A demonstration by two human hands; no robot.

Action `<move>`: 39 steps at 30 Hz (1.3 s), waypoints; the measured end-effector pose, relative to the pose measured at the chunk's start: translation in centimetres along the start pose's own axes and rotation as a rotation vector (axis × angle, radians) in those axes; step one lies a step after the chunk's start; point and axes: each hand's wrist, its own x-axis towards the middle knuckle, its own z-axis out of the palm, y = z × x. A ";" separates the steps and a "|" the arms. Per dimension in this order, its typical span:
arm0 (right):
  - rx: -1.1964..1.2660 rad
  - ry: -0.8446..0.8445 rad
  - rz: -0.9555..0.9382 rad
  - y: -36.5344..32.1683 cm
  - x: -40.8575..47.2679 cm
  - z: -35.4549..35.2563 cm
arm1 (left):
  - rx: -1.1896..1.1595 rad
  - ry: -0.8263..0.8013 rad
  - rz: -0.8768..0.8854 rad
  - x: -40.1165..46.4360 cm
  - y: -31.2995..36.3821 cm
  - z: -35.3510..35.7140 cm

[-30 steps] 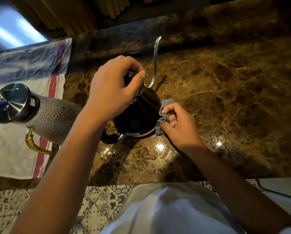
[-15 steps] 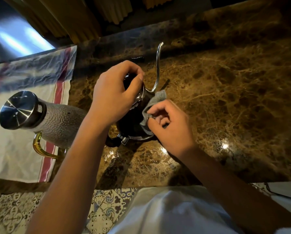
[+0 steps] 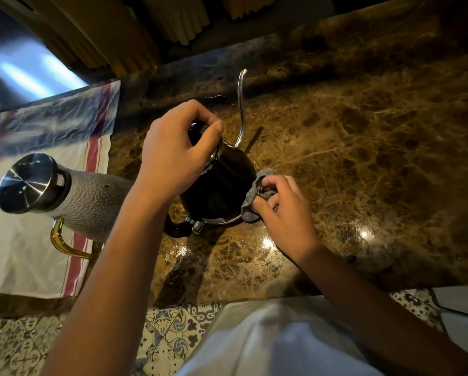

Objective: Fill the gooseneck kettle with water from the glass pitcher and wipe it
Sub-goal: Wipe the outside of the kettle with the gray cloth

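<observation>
A dark, shiny gooseneck kettle stands on the brown marble counter, its thin silver spout curving up and away from me. My left hand grips the kettle's top from above, covering the lid. My right hand presses a crumpled grey cloth against the kettle's lower right side. The textured glass pitcher, with a steel lid and a gold handle, stands to the left of the kettle.
A white towel with red stripes lies under the pitcher at the left. Wet patches glisten on the counter in front of the kettle. Patterned floor tiles show below the counter edge. Yellow slats rise behind the counter.
My right hand has slid the cloth back down from the upper side near the spout base to the kettle's lower right side. My left hand keeps its hold on the top.
</observation>
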 end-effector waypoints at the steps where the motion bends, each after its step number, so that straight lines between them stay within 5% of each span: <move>1: 0.004 -0.013 0.004 0.0 0.3 -0.1 | 0.001 -0.004 0.002 0.0 0.0 0.0; 10: 0.414 -0.066 -0.036 -6.5 1.2 0.0 | 0.021 -0.009 0.022 0.1 -0.1 -0.1; 17: 0.251 0.024 -0.199 -5.0 0.3 1.4 | 0.000 0.005 0.003 0.3 -0.2 0.0; 23: 0.317 -0.099 0.144 -1.4 0.1 0.8 | -0.068 -0.008 0.016 0.1 -0.3 -0.3; 27: 0.373 -0.039 0.177 -2.7 1.3 -0.5 | -0.118 -0.083 0.082 0.2 -0.2 -0.7; 31: 0.476 -0.096 0.088 -6.5 2.0 -2.0 | -0.188 -0.201 0.128 0.3 0.1 -0.9; 35: 0.465 -0.089 -0.068 -9.1 1.1 -1.3 | -0.194 -0.152 0.101 0.3 0.4 -0.7; 39: 0.387 -0.047 0.015 -6.7 1.2 -0.4 | -0.244 -0.162 0.066 0.4 0.3 -0.7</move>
